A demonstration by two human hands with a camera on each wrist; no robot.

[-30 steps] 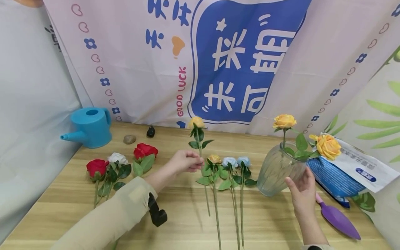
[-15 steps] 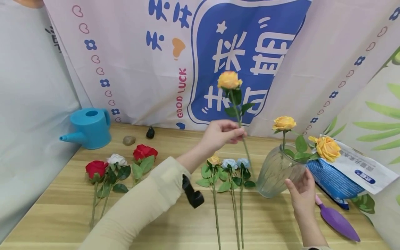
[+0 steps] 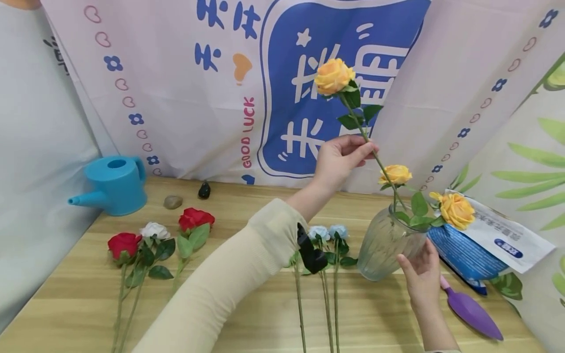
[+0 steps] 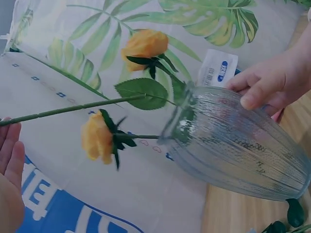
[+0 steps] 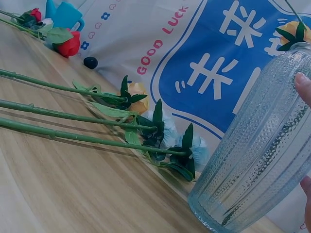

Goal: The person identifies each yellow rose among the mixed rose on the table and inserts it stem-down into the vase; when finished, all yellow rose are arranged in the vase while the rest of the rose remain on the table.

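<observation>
My left hand (image 3: 342, 159) pinches the stem of a yellow rose (image 3: 334, 77) in the head view, its bloom up and to the left. That stem slants down to the mouth of a ribbed glass vase (image 3: 375, 250). Two other yellow roses stand in the vase, one fairly upright (image 3: 397, 174), the other leaning right (image 3: 457, 211). My right hand (image 3: 421, 274) holds the tilted vase from the right, thumb in front. Left of it lie two light blue roses (image 3: 319, 232) and a yellow rose (image 5: 139, 99), whose bloom my left arm hides in the head view.
On the left are red roses (image 3: 124, 244), a white rose (image 3: 154, 230) and a blue watering can (image 3: 116, 184). A brown stone (image 3: 173, 201) and a black stone (image 3: 204, 190) lie at the back. A purple trowel (image 3: 474, 311) and blue-white bag (image 3: 463, 255) lie right.
My left hand has lifted the yellow rose off to the right and up, bringing its stem's lower end to the vase mouth. My right hand stays on the vase.
</observation>
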